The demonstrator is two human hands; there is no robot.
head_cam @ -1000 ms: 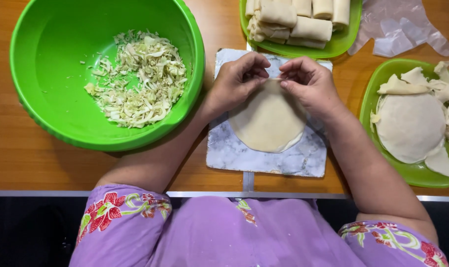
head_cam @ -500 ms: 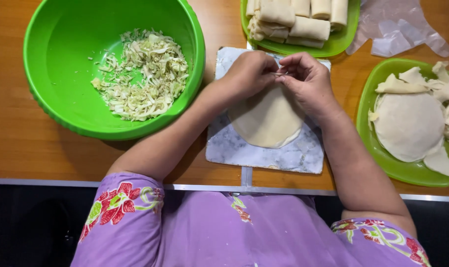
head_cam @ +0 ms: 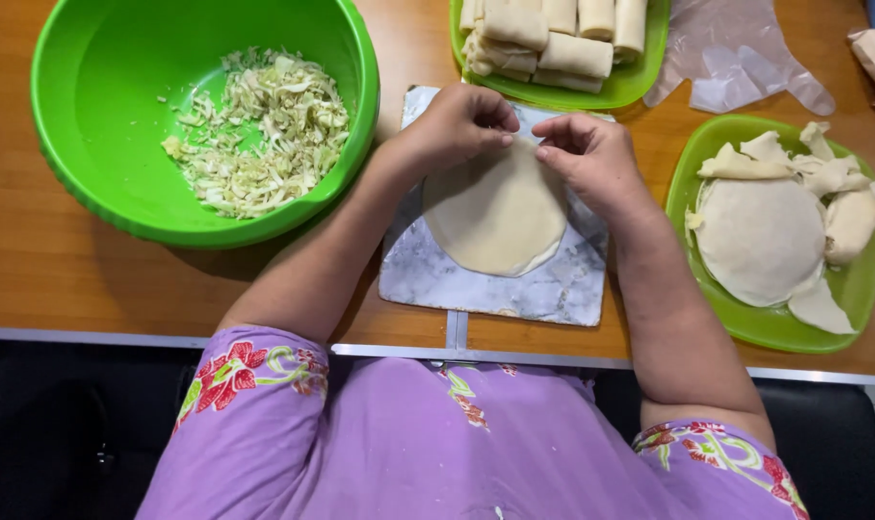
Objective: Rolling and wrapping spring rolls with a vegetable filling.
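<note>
A round pale dough wrapper point(head_cam: 500, 217) lies flat on a marble-patterned square board point(head_cam: 495, 284). My left hand point(head_cam: 452, 125) and my right hand point(head_cam: 591, 154) both pinch the wrapper's far edge, fingertips nearly touching each other at the top of the sheet. To the left stands a big green bowl point(head_cam: 91, 183) holding shredded cabbage point(head_cam: 259, 125).
A green plate point(head_cam: 630, 87) of several finished rolls sits at the far side. Another green plate point(head_cam: 774, 332) at the right carries a stack of round wrappers point(head_cam: 760, 241) and torn scraps. A clear plastic glove point(head_cam: 736, 53) lies on the wooden table point(head_cam: 33, 279).
Both hands have stayed at the wrapper's far edge, fingers working at it. The view has shifted slightly, so the bowl sits more to the right in frame.
</note>
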